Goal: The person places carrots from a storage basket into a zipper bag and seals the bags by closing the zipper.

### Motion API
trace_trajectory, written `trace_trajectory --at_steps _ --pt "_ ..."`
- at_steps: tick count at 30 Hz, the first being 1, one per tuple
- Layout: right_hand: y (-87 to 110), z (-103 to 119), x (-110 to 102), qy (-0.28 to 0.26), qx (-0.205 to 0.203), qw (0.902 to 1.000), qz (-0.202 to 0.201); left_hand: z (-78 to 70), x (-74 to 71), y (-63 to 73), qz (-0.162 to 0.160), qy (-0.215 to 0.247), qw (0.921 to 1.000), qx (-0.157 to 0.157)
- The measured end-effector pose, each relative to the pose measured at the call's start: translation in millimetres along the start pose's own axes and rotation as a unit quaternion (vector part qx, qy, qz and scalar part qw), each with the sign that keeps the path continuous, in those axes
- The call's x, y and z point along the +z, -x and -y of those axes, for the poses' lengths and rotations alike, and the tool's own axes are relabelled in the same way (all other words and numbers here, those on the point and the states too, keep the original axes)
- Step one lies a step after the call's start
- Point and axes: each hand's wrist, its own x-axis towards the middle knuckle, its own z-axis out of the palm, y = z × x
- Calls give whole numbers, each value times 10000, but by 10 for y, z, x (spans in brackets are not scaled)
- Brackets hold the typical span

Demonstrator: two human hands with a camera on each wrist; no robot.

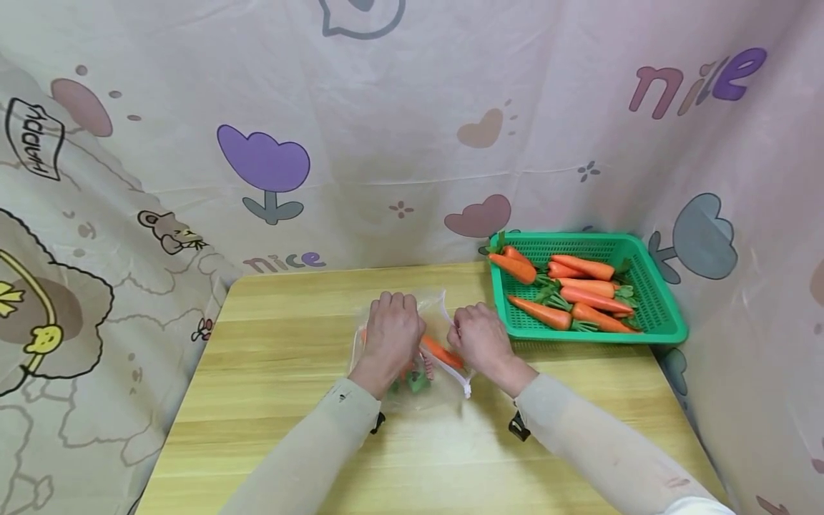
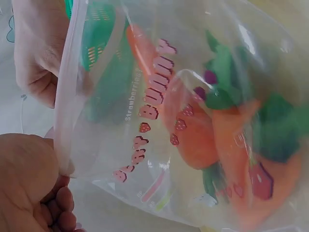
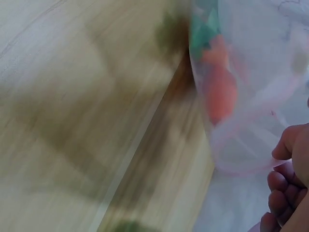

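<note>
Left of the green basket (image 1: 663, 325), there they were, my left hand (image 1: 391, 335) and my right hand (image 1: 483, 337), each pinching the clear bag (image 2: 108, 145) by its rim, bagged carrots (image 2: 195, 142) showing orange through it, while loose carrots (image 1: 595, 298) lay in that basket!

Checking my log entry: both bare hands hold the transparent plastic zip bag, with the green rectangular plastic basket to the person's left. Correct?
The side is wrong: the head view shows the green plastic basket to the person's right. The left hand and right hand do hold the transparent zip bag.
</note>
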Motion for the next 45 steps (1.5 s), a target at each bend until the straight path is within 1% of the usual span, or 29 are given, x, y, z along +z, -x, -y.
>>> trace_trajectory --at_steps 4,6,9,13,16,19,24,27,29,30,34,36,38,43,45 --pt "-8 -5 -12 -68 94 9999 96 24 -2 7 243 276 9992 -129" --pt "-16 -11 -33 -148 117 9997 182 35 -5 7 303 353 9987 -195" --pt "-31 -51 -82 -254 54 9995 185 46 -8 4 256 450 9983 -281" --pt "-51 -198 -176 -287 -54 9996 3 56 -7 -7 156 533 9978 -365" --pt "-66 -382 -269 -204 -34 9998 -64 63 -11 -8 134 578 9974 -400" --pt "-98 -624 -381 -56 41 10000 -41 68 -18 -8 148 621 9970 -429" --pt "-176 -1150 -559 359 26 9993 -107 77 -16 -12 149 642 9967 -473" --pt "-181 -1461 -676 655 65 9978 -77 79 -8 -15 102 668 9965 -499" --pt "-170 -1644 -749 877 87 9961 -6 79 -9 -19 83 703 9961 -520" --pt "-168 -1714 -783 967 154 9952 93 80 -11 -22 75 721 9960 -527" --pt "-203 -1924 -871 1286 337 9892 624 90 -20 -32 140 763 9953 -573" --pt "-252 -1973 -898 1354 471 9852 940 98 -25 -34 191 772 9951 -583" --pt "-314 -1999 -914 1395 559 9820 1144 106 -29 -35 239 780 9950 -577" --pt "-462 -2024 -922 1452 598 9788 1317 116 -34 -19 312 764 9951 -544" --pt "-498 -2034 -917 1495 596 9761 1459 115 -34 -6 332 777 9950 -541"
